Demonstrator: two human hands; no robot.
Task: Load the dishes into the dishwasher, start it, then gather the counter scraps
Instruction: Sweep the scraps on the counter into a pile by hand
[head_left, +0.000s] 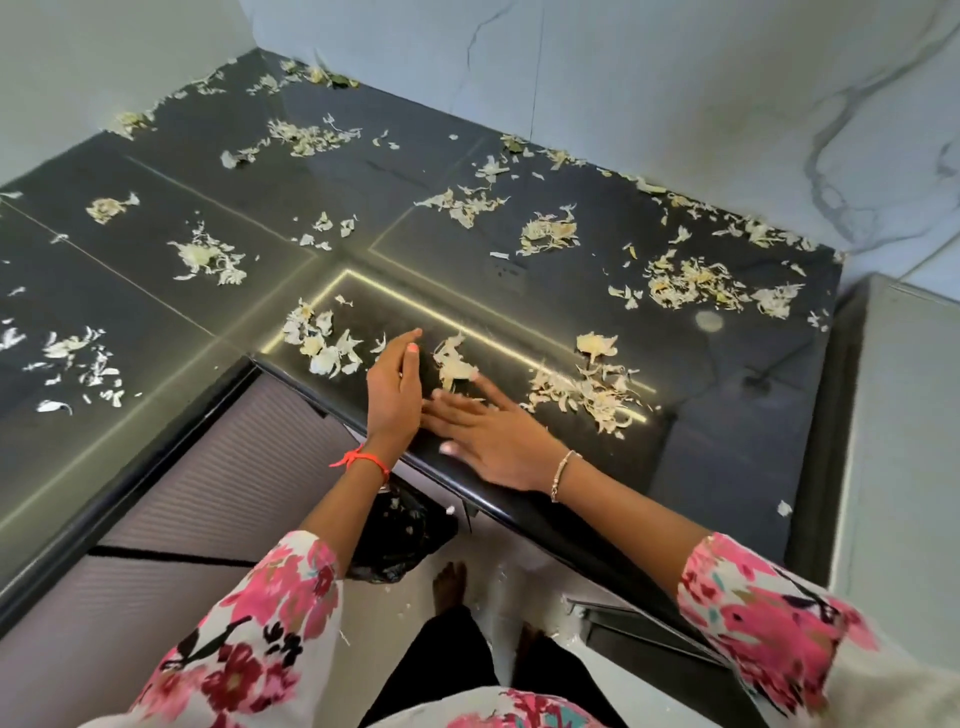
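Pale vegetable scraps lie scattered in many small heaps across the black counter (727, 426). One small heap of scraps (453, 364) sits near the front edge, between my two hands. My left hand (396, 387) stands on its edge just left of that heap, fingers straight and together. My right hand (491, 431) lies flat on the counter with fingers spread, its fingertips touching the heap from the near side. A bigger heap of scraps (587, 392) lies to the right of my right hand. No dishes or dishwasher are in sight.
A black bin bag (395, 535) hangs open below the counter edge, under my left wrist. Ribbed cabinet fronts (218, 467) run along the left. A grey appliance (904, 441) stands at the right. White marble walls (675, 78) close the counter behind. My bare feet stand on the floor.
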